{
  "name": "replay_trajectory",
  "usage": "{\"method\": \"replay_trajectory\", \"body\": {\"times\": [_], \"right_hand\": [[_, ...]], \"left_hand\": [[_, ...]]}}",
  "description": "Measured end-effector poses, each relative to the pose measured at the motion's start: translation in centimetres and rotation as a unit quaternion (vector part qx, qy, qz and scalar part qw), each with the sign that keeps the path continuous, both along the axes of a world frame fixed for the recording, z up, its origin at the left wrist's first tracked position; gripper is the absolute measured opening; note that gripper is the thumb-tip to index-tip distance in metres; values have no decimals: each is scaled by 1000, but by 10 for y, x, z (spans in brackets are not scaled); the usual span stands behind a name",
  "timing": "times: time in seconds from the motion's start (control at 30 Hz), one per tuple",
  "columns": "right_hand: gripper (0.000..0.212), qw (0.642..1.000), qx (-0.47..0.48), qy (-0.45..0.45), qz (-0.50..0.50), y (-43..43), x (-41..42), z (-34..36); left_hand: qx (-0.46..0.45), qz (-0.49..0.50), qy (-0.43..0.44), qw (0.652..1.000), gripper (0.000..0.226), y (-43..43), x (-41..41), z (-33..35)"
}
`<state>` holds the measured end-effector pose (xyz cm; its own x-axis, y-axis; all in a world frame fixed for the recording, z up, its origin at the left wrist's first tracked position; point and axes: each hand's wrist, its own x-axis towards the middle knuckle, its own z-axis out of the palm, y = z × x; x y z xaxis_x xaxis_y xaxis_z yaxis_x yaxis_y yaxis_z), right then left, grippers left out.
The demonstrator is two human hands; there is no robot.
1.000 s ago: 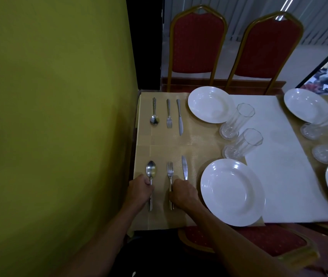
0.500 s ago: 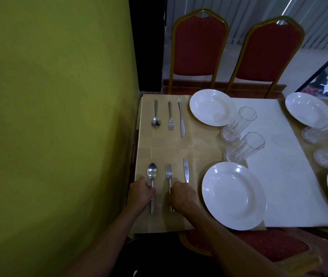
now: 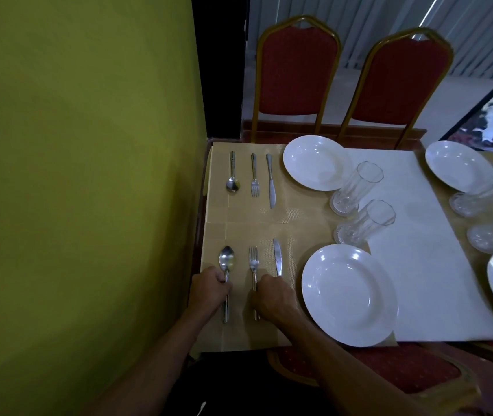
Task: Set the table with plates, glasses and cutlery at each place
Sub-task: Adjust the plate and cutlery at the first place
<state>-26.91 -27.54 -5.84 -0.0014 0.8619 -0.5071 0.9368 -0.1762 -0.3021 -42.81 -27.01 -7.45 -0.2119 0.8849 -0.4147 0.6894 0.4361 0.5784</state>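
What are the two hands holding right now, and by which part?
The left hand pinches the near spoon mid-handle; the right hand pinches the near fork mid-handle. Both pieces lie flat.

Steel spoon (image 3: 226, 262), fork (image 3: 253, 259) and knife (image 3: 277, 256) lie parallel, left of the near white plate (image 3: 348, 295).

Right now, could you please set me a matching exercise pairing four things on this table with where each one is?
Things: 1 near spoon; 2 near fork; 3 far knife; 4 near plate.
Places: A right of the near knife; B held by the left hand; C held by the right hand; D between the far fork and far plate.
Pairs: 1-B, 2-C, 3-D, 4-A.
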Motion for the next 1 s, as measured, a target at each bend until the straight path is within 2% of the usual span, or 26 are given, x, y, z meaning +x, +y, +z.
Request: {"method": "replay_trajectory", "body": {"times": [0.17, 0.63, 1.0], "right_hand": [[28, 1000, -10, 22, -1, 2, 3, 0], [27, 1000, -11, 22, 11, 2, 6, -6], [27, 1000, -21, 22, 4, 3, 6, -8]], "left_hand": [[8, -9, 14, 1000, 11, -1, 1, -1], [0, -11, 11, 1000, 24, 0, -1, -9], [11, 3, -11, 1000, 12, -2, -1, -8]]}}
